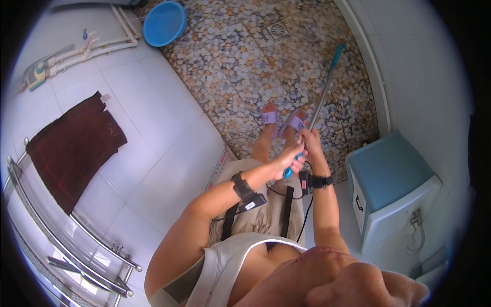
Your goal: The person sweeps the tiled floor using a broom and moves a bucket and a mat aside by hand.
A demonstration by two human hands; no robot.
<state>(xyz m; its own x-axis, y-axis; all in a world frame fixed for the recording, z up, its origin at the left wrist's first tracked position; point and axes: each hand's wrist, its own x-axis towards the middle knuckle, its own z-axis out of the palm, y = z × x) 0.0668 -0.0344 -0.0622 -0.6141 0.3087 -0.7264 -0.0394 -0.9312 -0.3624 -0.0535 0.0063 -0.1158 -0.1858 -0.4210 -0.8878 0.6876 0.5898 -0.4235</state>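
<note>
Both of my hands are closed around a long silver pole (321, 97) with a blue grip end and a narrow teal head. The teal head (338, 52) is at the far right, over or on the floor; whether it touches, and what kind of tool it is, I cannot tell. My left hand (289, 160) wraps the pole near its blue grip end, closest to my body. Just beyond it, my right hand (312, 142) holds the pole farther up. The pole slants away and to the right, past my feet in lilac slippers (294, 122).
A blue basin (164, 24) sits at the far left on the pebble-patterned floor (230, 71), near a drain (277, 30). A blue-topped cabinet (391, 166) stands close on my right. Leftward, a dark red towel (76, 148) hangs by metal rails (66, 256) on the tiled wall.
</note>
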